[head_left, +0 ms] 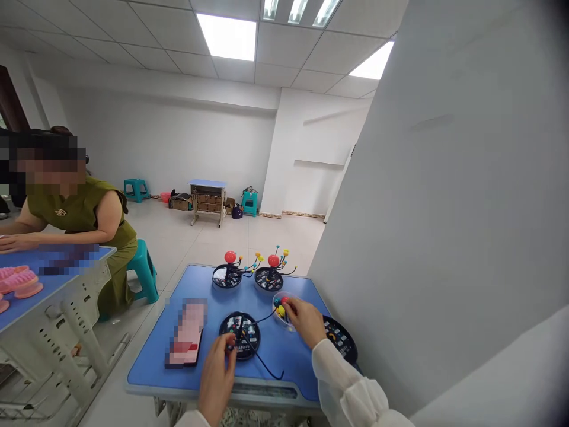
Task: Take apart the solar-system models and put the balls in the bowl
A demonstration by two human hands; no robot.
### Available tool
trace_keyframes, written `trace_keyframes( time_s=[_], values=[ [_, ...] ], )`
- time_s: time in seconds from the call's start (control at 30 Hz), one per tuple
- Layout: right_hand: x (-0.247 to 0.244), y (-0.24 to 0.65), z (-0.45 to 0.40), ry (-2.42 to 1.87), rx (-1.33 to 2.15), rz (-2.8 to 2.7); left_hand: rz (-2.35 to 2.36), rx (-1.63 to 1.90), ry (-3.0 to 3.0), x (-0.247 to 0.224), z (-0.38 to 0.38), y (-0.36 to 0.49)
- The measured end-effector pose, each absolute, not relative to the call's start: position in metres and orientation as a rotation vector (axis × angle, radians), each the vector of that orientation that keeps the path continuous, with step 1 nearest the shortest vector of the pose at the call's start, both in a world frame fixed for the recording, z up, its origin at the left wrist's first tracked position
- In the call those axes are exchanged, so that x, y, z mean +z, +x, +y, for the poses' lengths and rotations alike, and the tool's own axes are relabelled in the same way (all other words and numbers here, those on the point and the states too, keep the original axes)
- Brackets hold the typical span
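Hands (219, 369) (306, 321) are at black disc (244, 349) and bowl (280, 322)

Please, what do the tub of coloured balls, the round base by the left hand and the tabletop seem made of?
The tub: probably smooth clear plastic, since its wall looks see-through. The round base: likely hard black plastic, judging by its even rim; gloss unclear. The tabletop: smooth, even blue, perhaps moulded plastic, from its rounded pale edge, or laminate.

No legible txt; tiny print (242, 350) on blk disc (251, 343) too sm. to read.
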State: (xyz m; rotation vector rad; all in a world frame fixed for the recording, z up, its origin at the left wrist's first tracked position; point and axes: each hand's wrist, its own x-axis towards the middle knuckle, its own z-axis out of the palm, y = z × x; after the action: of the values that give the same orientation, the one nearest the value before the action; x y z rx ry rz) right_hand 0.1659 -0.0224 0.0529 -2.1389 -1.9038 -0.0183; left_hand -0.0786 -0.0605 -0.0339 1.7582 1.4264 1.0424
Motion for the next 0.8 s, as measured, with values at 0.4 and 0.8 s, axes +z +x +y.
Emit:
trace_keyframes(
  time_s=[0.4, 0.8],
  values=[
    [0.021, 0.099, -0.014, -1.723, -0.16, -2.512, 1.65, 0.721, 2.031, -0.019, -0.015, -0.06],
    [0.012, 0.109, -0.021, -1.634, -0.354, -2.453, 1.708, 0.681, 2.006, -0.019, -0.013, -0.056]
  ],
)
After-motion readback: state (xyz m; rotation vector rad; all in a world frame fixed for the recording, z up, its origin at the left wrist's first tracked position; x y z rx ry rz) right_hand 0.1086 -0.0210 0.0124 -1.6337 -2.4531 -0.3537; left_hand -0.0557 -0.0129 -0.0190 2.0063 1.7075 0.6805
